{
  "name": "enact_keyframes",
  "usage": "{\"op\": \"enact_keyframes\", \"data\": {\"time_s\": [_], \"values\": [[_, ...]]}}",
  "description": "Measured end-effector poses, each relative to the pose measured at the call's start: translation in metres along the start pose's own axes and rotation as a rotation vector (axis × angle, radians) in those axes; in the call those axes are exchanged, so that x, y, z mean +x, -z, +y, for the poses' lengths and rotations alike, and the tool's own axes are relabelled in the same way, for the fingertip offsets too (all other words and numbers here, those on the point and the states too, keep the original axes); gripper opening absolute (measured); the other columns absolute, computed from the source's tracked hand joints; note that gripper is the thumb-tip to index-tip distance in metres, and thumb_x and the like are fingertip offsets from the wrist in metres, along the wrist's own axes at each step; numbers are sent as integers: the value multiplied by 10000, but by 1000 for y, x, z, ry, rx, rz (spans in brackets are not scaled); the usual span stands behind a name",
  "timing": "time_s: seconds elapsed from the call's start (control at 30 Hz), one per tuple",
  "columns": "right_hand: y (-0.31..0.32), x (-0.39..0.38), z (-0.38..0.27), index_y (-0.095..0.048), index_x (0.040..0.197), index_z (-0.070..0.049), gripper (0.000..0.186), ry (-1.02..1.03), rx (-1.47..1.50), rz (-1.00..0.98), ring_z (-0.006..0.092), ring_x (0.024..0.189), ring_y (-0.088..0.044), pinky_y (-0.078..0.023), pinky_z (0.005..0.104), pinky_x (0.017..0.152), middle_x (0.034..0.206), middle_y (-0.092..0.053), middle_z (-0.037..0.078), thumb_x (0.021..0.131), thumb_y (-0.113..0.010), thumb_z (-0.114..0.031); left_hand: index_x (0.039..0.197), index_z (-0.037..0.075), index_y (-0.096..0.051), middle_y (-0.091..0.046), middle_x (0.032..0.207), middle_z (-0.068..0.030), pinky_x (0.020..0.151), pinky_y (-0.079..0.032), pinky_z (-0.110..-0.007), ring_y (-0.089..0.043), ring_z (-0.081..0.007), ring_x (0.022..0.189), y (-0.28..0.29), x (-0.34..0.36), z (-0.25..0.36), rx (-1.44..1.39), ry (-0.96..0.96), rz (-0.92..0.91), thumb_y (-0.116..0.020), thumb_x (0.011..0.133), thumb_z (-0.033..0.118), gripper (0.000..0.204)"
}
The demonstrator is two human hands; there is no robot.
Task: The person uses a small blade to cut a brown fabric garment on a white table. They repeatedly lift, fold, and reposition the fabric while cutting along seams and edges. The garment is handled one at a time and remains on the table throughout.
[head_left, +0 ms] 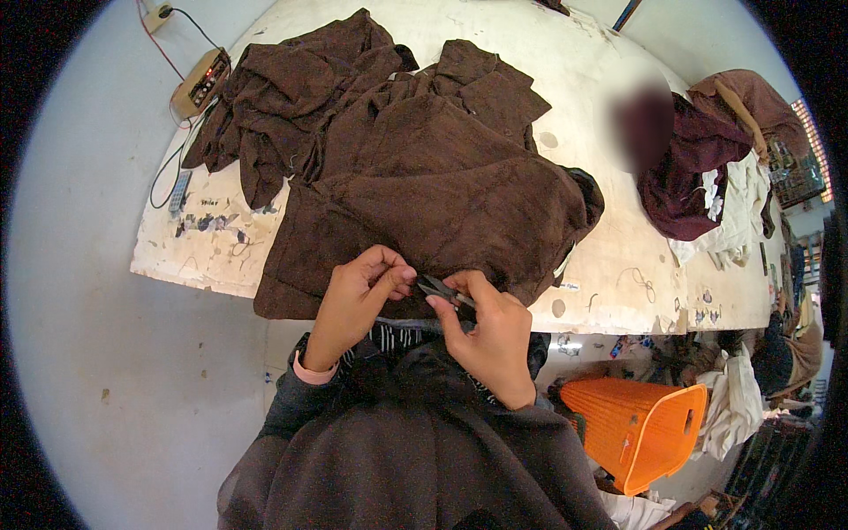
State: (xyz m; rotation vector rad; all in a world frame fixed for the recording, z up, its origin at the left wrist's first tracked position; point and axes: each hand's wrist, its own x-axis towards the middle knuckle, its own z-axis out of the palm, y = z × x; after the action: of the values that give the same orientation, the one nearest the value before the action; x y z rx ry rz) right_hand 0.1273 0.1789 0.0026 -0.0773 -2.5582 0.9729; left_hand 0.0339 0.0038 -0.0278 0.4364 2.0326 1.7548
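Observation:
A dark brown garment point(424, 199) lies spread and creased on the table, its near edge just beyond my body. In my right hand point(495, 336) is a pair of small black thread snips point(433, 287), with the blades pointing left over the cloth. My left hand point(358, 291) is closed in a pinch close to the snips' tips. What its fingertips hold, a thread or a bit of cloth, is too small to make out.
Another brown garment point(283, 97) is bunched at the far left, near a remote control point(180, 192) and a power box point(201, 84) with wires. Maroon cloth point(689, 194) lies at the table's right, beside a person. An orange basket point(632, 424) is below the table's right edge.

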Motion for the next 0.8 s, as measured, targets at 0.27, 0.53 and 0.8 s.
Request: {"op": "enact_keyframes", "data": {"time_s": [0.27,0.53,0.8], "values": [[-4,-2,-9,-676,931,-66,195,-49,-124,-44,295,666,-699,-517,357,598,772,-714,113,844,-789,-199,1001,-26,-638,-743,936,-87,736,-550,-258,-704,-124,833,4,-7,8,-18,-11,40,-617,1012,141,169],[0,-32,10,-657,1074,-3,298,-39,269,129,163,948,-679,-513,262,687,1077,-704,100,812,-796,-28,989,46,-665,-664,851,-66,659,-504,-296,-627,-177,712,21,-12,36,432,-277,463,-825,828,172,259],[-6,1,44,-660,1239,-87,526,-64,211,145,236,928,-716,-539,300,746,1096,-751,72,730,-776,-26,1037,101,-650,-601,831,-51,678,-528,-341,-653,-232,791,-42,-14,23,819,-467,423,-822,787,238,333]]}}
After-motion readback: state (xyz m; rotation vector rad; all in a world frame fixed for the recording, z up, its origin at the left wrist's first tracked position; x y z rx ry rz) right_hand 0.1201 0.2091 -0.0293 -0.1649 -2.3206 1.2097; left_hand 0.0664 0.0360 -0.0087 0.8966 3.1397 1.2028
